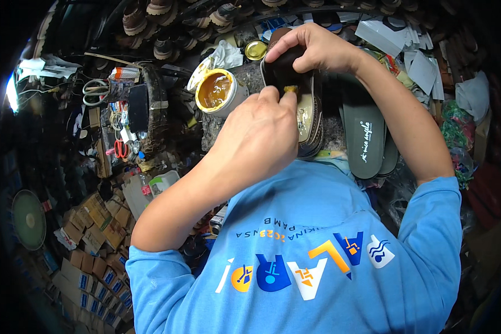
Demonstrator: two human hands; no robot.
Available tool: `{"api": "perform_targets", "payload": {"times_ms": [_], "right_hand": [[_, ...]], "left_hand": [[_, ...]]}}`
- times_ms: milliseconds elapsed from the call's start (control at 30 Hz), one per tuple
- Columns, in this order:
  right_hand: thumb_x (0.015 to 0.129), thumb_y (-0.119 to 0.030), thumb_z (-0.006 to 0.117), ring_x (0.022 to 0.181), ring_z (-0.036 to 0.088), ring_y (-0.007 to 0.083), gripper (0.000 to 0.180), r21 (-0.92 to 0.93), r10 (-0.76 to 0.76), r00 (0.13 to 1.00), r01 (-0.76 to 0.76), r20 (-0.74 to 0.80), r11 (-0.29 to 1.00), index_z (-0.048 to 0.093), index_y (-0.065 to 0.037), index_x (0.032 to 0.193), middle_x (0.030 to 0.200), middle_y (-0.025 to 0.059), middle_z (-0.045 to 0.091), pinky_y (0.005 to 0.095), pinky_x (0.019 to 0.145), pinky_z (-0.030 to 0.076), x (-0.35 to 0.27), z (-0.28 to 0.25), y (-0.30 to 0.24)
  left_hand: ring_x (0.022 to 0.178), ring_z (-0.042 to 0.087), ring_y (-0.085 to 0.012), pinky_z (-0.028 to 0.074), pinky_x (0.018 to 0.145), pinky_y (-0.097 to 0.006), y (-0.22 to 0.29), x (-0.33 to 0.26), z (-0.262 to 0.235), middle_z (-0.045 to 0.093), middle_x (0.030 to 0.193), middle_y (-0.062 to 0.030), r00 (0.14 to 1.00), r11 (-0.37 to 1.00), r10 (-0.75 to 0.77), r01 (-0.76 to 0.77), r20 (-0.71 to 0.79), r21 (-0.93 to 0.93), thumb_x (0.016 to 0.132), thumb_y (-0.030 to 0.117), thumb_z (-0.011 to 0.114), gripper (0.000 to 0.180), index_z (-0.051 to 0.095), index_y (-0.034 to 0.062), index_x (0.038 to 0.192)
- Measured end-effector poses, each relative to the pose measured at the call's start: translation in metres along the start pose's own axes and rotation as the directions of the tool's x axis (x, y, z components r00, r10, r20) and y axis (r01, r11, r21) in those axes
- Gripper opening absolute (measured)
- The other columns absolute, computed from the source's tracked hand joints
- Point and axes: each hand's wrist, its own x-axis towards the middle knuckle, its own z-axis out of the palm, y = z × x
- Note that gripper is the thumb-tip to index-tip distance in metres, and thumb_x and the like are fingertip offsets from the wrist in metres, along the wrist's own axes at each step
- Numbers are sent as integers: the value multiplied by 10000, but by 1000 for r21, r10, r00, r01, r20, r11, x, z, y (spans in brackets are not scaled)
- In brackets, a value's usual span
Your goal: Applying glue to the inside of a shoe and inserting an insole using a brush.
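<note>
My left hand (260,125) is closed over the open shoe, its knuckles up. A small tool with a yellow, wet tip (290,89) pokes out by its fingers; the rest is hidden by the hand. The dark brown shoe (312,135) lies toe away from me, and its pale inner sole (305,114) looks shiny and wet. At its far part my right hand (317,49) curls, index finger and thumb gripping the upper. Left of the shoe, an open white tub (241,96) of amber glue leans toward the left.
Dark green insoles (364,133) are stacked right of the shoe. A round yellow lid (256,50) lies beyond the tub. Scissors (96,92) and a black phone (138,107) lie at left. Boxes (97,217) pile up low left; shoes (222,15) line the back.
</note>
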Motion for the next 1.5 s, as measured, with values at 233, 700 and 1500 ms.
{"api": "perform_targets", "payload": {"times_ms": [233, 700, 1500], "right_hand": [[632, 78, 566, 1083, 659, 163, 537, 53, -23, 999, 22, 24, 998, 770, 5, 1123, 1156, 77, 707, 269, 1033, 477, 2, 0, 7], [651, 25, 646, 1110, 660, 187, 530, 24, -109, 994, 109, 21, 994, 764, -15, 1166, 1155, 95, 700, 300, 1052, 478, 2, 1, 7], [615, 59, 573, 1053, 676, 152, 533, 34, -12, 1000, 12, -18, 999, 776, 1, 1104, 1115, 79, 747, 279, 1019, 488, -7, -8, 6]], "left_hand": [[692, 670, -362, 558, 647, -454, 15, 9, -2, 639, 773, -176, 987, 997, 30, -41, 157, 68, 772, 24, 625, 113, 652, -42, 860], [766, 751, -303, 612, 651, -403, -13, 50, 57, 727, 850, -141, 980, 918, -195, 169, 38, 359, 836, 72, 616, 104, 706, 24, 857], [611, 606, -112, 438, 542, -241, -6, -74, -118, 687, 730, -76, 807, 727, -540, 304, -239, -615, 783, 75, 681, 281, 762, -74, 1007]]}}
